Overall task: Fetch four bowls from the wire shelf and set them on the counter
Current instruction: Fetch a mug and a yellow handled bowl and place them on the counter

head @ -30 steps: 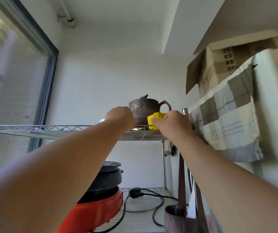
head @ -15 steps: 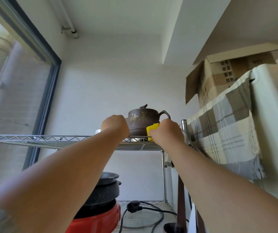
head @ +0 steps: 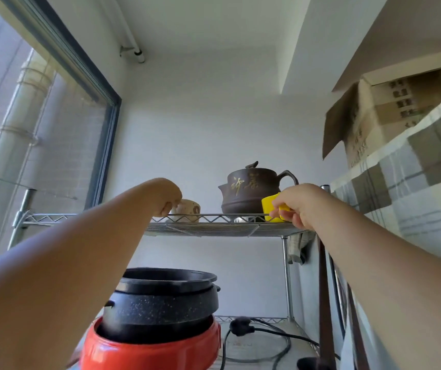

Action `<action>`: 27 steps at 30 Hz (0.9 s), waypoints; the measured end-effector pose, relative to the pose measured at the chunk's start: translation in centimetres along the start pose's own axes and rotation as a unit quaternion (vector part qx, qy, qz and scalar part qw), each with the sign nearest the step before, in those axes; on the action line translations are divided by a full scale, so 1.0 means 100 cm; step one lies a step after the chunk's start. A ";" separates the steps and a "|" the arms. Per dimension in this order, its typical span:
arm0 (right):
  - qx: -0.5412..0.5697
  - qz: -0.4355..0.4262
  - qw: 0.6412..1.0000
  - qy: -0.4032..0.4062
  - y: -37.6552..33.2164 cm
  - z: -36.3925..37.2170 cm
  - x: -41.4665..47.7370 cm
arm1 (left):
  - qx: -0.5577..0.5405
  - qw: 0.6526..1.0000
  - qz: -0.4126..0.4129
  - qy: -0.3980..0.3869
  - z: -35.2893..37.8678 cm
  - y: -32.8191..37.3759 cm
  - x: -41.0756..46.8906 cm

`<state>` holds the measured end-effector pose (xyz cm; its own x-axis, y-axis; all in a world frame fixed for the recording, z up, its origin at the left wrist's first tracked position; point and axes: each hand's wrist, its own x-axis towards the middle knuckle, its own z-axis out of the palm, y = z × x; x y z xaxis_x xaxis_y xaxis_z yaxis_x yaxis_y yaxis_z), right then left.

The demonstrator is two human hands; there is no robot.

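The wire shelf sits high, near eye level, so I am reaching up and seeing its top tier almost edge-on, with a raised front rail the bowls must clear. The brown teapot stands in the middle of that tier, between my two arms, and it is the thing I most want to avoid knocking. My right hand is curled around the yellow bowl at the shelf's right end, fingers pinching its near wall and rim just beside the teapot's handle side. My left hand is bent at the wrist with fingers curled on the near edge of the speckled bowl, left of the teapot; I cannot tell whether that grip is fully closed or only hooked on. Neither bowl looks lifted off the wire yet. To do this well, I think I should firm up the left grip first, lift both bowls straight up above the rail, then draw them toward me, keeping them level. The counter is out of sight.
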<state>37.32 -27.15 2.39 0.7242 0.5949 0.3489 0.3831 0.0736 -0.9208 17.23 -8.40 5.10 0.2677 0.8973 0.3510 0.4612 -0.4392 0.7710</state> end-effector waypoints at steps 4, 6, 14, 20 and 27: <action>0.052 0.083 0.991 -0.092 -0.003 -0.006 0.002 | -0.144 0.987 -0.048 -0.053 -0.005 -0.008 0.007; 0.088 0.105 0.986 -0.091 -0.003 -0.007 0.002 | -0.174 0.981 -0.046 -0.072 -0.005 -0.010 0.008; 0.168 0.105 0.979 -0.044 0.003 -0.007 -0.004 | -0.281 0.954 -0.057 -0.091 -0.008 -0.010 0.000; 0.202 0.026 0.979 -0.029 0.004 -0.006 -0.025 | -0.368 0.928 -0.012 -0.063 -0.009 -0.014 -0.012; 0.225 -0.052 0.973 -0.007 0.010 -0.012 -0.054 | -0.481 0.873 0.052 -0.062 -0.019 -0.008 -0.060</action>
<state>34.50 -31.21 -0.20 0.6855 0.5765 0.4447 0.1613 0.4754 -0.8649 13.64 -13.36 3.36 0.3831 0.8169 0.4311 -0.4796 -0.2229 0.8487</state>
